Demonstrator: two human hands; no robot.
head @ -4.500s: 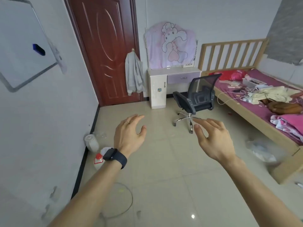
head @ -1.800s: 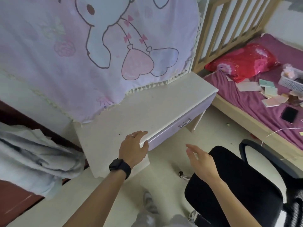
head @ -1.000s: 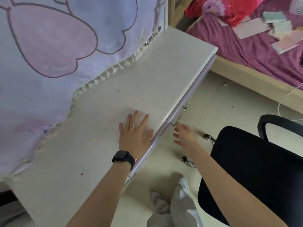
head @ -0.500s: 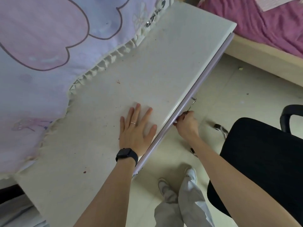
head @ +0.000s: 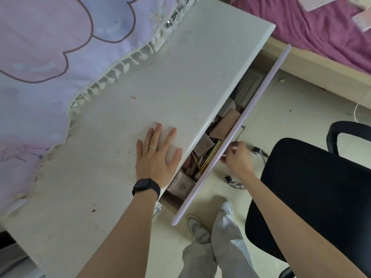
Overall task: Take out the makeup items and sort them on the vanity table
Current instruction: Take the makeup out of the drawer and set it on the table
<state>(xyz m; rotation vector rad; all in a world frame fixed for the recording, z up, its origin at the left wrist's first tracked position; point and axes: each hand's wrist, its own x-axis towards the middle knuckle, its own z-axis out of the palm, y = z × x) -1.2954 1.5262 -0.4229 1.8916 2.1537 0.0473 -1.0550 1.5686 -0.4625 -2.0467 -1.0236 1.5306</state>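
The white vanity table fills the middle of the view. Its lilac drawer stands partly pulled out. Inside lie several makeup items: a small white box, a tan flat case, a grey compact, thin gold sticks and a white perforated tray. My left hand rests flat on the tabletop by its front edge, fingers straight. My right hand grips the drawer's metal handle from the front. Much of the drawer's inside is hidden under the tabletop.
A pink and lilac cartoon cloth with a fringe hangs over the back of the table. A black office chair stands close on the right. A bed with purple sheet lies beyond. My legs stand on the tiled floor.
My right hand took hold of the handle and pulled the drawer out, so the items inside now show. My left hand has stayed flat on the tabletop.
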